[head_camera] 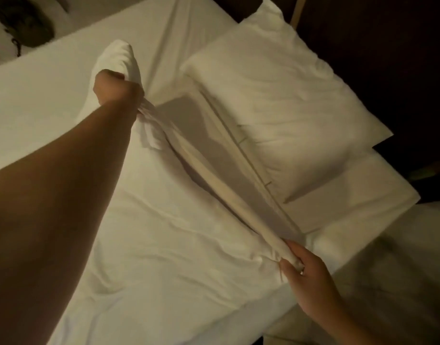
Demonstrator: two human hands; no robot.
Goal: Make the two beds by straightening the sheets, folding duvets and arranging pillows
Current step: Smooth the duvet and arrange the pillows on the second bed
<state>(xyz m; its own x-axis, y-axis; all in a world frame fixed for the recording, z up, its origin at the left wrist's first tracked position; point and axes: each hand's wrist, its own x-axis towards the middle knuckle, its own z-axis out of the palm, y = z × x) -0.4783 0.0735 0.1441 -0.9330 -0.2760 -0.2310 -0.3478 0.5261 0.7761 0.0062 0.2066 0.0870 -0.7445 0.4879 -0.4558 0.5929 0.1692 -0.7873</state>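
Dimly lit, the room shows a dark object lying on a pale surface at the far left, beyond the long edge of the bed. The white sheet lies smooth and bare along that edge, with only a few creases near the head. The left hand reaches over it, its fingers curled in a fist round a bunched corner of the duvet. From there the duvet's top hem runs taut and lifted off the sheet, casting a shadow beneath, down to the right hand, whose fingers pinch the rolled hem at the bed's near side. The rest of the duvet spreads rumpled across the mattress below the hem. Just beyond the hem lies a pillow, flat at the head of the bed against a dark wall. To the right, past the mattress corner, another pale surface sits close alongside, blurred.
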